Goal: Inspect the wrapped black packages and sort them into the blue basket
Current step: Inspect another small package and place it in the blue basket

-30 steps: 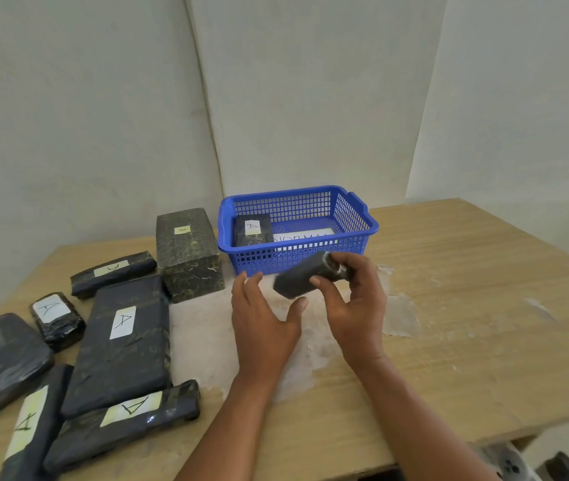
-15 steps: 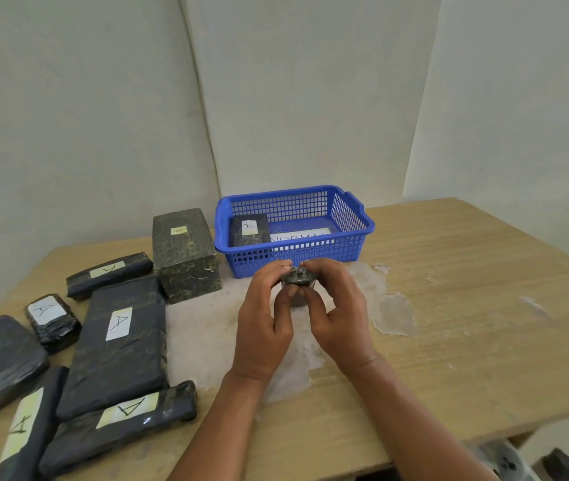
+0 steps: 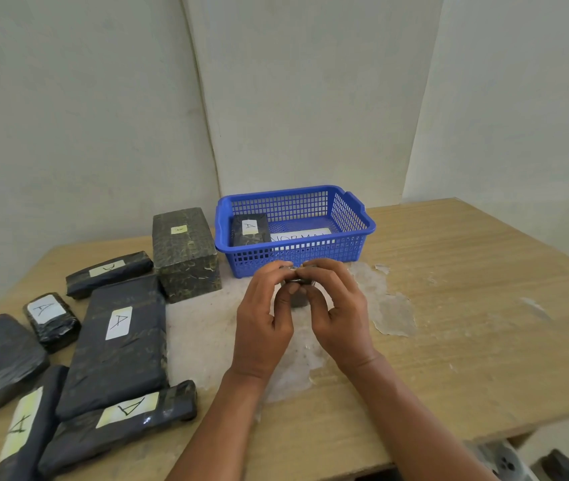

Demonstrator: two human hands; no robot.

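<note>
A small black wrapped package is held upright between both hands just in front of the blue basket. My left hand and my right hand each grip it with curled fingers, hiding most of it. The basket holds one black package with an "A" label and a white paper with writing. Several more black wrapped packages with "A" labels lie on the left of the table, among them a large flat one and a tall box-shaped one.
The wooden table has a patch of peeled surface under and right of the hands. Its front edge runs near the bottom right. White walls stand close behind the basket. A dark object sits below the table edge at bottom right.
The package went from lying sideways in my right hand alone to standing upright gripped by both hands. In the last half second the hands barely moved.
</note>
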